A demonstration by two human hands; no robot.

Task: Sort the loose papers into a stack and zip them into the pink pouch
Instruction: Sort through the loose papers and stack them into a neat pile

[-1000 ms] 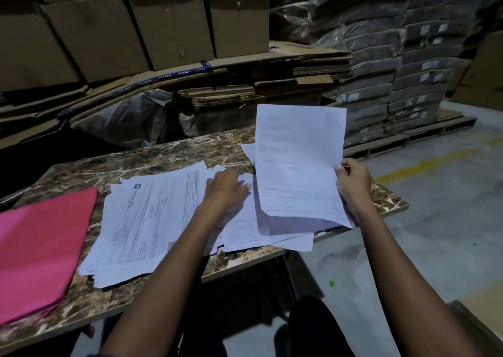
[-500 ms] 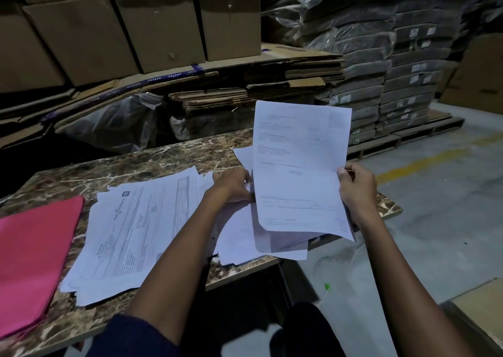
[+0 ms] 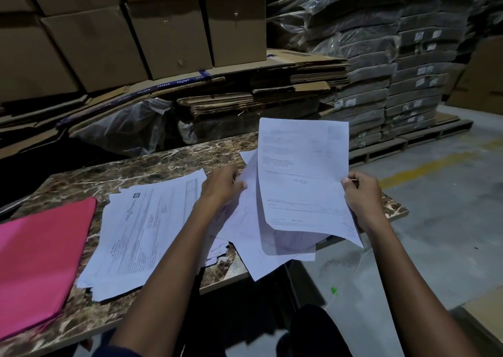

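A printed white sheet (image 3: 302, 171) stands upright above the table's right end, pinched at its right edge by my right hand (image 3: 363, 200). Just left of it, my left hand (image 3: 221, 189) grips a second sheet (image 3: 246, 220) by its left edge and lifts it off the table. More loose papers (image 3: 141, 229) lie spread flat over the middle of the marble-patterned table (image 3: 152, 163). Several overlap, and one pokes past the front edge. The pink pouch (image 3: 38, 258) lies flat at the table's left end, apart from both hands.
Cardboard boxes (image 3: 130, 30) and flattened cartons (image 3: 261, 90) are stacked behind the table. Wrapped grey bundles (image 3: 394, 57) sit on a pallet at the back right. Concrete floor with a yellow line (image 3: 424, 166) lies to the right. A cardboard piece (image 3: 481, 313) shows at the lower right.
My left hand went from resting flat on the papers to gripping one sheet and raising it beside the upright sheet. The right hand kept its hold.
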